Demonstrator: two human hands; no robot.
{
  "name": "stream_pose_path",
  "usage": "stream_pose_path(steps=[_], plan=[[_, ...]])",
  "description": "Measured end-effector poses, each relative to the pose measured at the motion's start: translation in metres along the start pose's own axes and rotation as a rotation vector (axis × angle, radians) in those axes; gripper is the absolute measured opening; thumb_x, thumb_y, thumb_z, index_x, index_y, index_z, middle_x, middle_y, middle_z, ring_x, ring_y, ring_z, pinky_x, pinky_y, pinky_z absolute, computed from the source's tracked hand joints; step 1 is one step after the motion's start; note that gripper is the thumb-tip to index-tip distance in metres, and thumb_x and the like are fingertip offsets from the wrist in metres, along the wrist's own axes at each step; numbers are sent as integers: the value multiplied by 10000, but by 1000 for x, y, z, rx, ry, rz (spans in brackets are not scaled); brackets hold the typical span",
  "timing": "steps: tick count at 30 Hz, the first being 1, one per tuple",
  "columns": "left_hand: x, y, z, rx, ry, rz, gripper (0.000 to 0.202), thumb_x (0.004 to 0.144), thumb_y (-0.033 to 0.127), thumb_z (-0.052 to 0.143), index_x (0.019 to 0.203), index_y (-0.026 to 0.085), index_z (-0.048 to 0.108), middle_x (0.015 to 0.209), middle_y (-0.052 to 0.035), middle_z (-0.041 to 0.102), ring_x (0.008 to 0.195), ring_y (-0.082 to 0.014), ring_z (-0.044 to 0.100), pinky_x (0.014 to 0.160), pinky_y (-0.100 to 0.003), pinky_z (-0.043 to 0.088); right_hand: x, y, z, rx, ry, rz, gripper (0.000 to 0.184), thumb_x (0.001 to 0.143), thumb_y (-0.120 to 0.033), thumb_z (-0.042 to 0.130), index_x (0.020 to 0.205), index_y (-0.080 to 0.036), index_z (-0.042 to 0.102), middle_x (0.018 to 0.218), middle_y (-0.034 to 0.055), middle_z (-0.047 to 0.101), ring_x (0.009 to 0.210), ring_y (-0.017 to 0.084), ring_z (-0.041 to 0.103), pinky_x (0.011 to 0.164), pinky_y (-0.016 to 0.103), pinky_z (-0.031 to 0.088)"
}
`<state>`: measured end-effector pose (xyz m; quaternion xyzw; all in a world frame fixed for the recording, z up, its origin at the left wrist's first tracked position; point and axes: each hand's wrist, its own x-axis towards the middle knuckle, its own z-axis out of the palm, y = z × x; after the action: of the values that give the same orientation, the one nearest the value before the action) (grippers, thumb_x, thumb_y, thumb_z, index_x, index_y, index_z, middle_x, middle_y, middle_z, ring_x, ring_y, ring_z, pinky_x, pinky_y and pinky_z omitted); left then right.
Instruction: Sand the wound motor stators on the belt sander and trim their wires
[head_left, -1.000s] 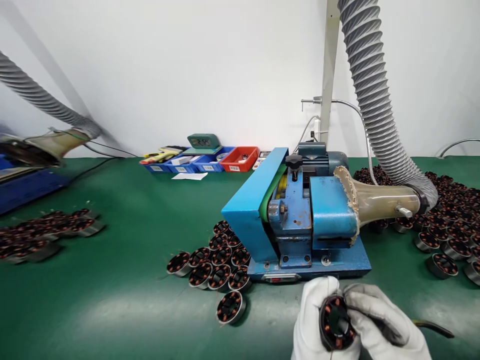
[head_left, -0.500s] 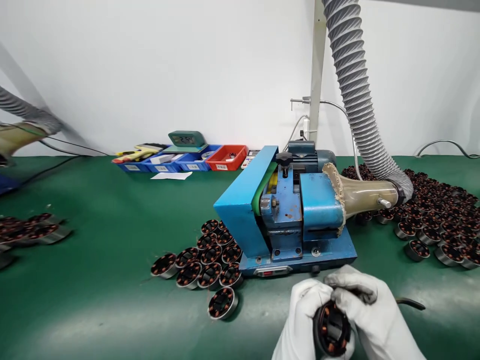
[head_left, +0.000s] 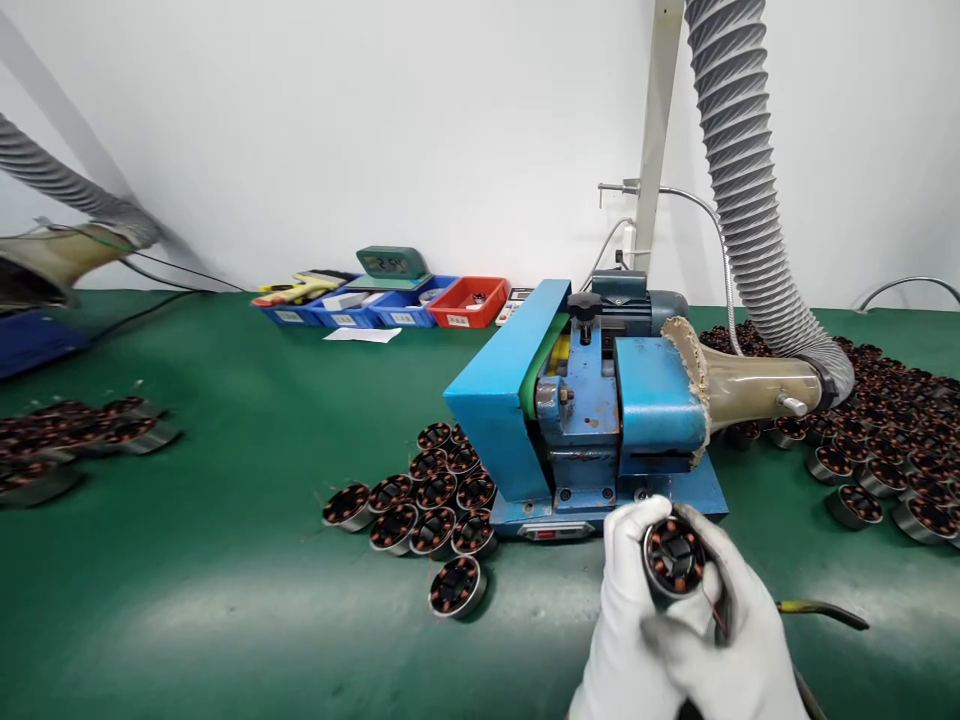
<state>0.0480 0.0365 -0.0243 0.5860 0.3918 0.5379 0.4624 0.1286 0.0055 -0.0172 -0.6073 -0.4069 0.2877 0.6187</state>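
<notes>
A motor stator (head_left: 674, 556), a metal ring with copper windings around a dark core, is tilted with its open face toward me. My white-gloved left hand (head_left: 628, 610) grips its left side. My right hand (head_left: 742, 625), in a glove with dark-stained fingertips, curls around its upper right edge; its lower fingers are blurred. A thin wire and a dark piece show between the right fingers, too small to make out. A curved yellow-and-black handle (head_left: 825, 608) sticks out beyond my right hand, the rest hidden. The blue belt grinder (head_left: 585, 400) stands just beyond both hands.
Several stators (head_left: 435, 490) cluster left of the grinder, one stator (head_left: 457, 587) nearer me. More stators crowd the right (head_left: 900, 440) and far left (head_left: 82, 430). A grey hose (head_left: 739, 170) joins the grinder's nozzle. Blue and red bins (head_left: 469, 302) and a clock (head_left: 391, 262) stand behind.
Both hands have lifted the stator up toward the grinder's base, and its face has turned. My right hand has shifted around its right side. The view has swung slightly left.
</notes>
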Motion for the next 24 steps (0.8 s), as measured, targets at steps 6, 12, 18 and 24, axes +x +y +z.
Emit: stream_pose_path(steps=[6,12,18,24], plan=[[17,-4,24,-574,123,-392,371,894,491,452,1172,245,430,1214,-116,530,1052,-233,627,869,-390,552,29,-3,15,-3,7,92,473,676,-332,745,1114,-178,653,1134,127,706,1019,295,672,916,429,522],[25,-4,28,-469,155,-322,382,845,462,557,1153,242,505,1202,-118,595,1057,-243,637,885,-385,546,44,-6,13,12,-34,113,460,670,-379,743,1066,-158,665,1059,137,725,947,285,698,836,382,557],[27,-1,32,-279,191,-272,360,828,349,604,1161,235,527,1150,-107,628,998,-224,653,884,-364,538,49,-8,12,6,37,121,413,616,-367,768,973,-168,706,997,127,746,893,293,708,808,393,566],[6,-1,7,-10,66,-27,437,763,233,671,1167,251,504,1115,-86,583,945,-213,640,811,-332,557,10,0,3,13,2,116,475,601,-332,797,1050,-224,689,1078,113,727,986,346,679,867,475,544]])
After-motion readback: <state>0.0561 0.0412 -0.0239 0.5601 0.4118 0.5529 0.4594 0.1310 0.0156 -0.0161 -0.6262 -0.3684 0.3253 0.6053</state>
